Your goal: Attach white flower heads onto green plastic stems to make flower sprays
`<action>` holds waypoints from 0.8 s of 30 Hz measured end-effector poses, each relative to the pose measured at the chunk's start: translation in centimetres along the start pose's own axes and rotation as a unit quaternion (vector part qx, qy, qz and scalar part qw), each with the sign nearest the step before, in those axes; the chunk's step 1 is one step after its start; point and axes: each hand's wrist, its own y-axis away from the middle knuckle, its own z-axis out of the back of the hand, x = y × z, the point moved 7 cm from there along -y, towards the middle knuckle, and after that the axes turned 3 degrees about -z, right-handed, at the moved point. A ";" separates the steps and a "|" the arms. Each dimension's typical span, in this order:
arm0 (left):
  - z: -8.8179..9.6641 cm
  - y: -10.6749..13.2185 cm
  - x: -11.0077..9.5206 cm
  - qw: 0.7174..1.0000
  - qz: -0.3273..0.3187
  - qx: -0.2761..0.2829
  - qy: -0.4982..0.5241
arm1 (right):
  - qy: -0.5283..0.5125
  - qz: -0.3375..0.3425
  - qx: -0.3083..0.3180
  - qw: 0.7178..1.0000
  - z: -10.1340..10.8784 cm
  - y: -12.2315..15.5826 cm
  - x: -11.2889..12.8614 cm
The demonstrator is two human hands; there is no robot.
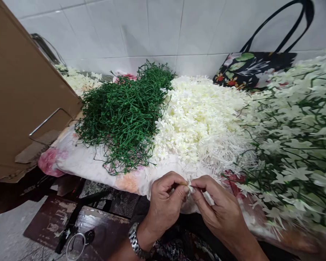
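My left hand (165, 203) and my right hand (220, 210) meet above the front edge of the cloth. Thumb and forefinger of each are pinched on a small white artificial flower (190, 188), mostly hidden by the fingertips. Just beyond them lies a heap of loose white artificial flowers (198, 112). A tangle of green plastic stems (125, 112) sits to its left. Thin white strands (230, 150) are piled right of centre, close to my right hand. Green stems bearing white flowers (296, 152) form a big mass at the right.
A floral cloth (97, 159) covers the work surface. At the left stands a large cardboard box (24, 90). A black floral bag (250, 69) leans against the tiled wall (163, 29). Below, at lower left, are a brown worn board (103, 232) and a white ring (76, 246).
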 end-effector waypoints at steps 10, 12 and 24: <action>0.8 1.4 -1.8 0.981 -0.118 0.009 -0.155 | -0.010 0.018 0.040 0.999 0.7 0.7 -0.6; 3.3 2.4 -3.1 0.933 -0.211 -0.060 -0.287 | 0.021 0.017 0.019 0.999 1.0 0.8 -0.9; 9.9 2.6 -1.6 0.745 -0.302 -0.212 -0.556 | 0.066 0.063 0.012 0.996 0.4 0.6 -0.9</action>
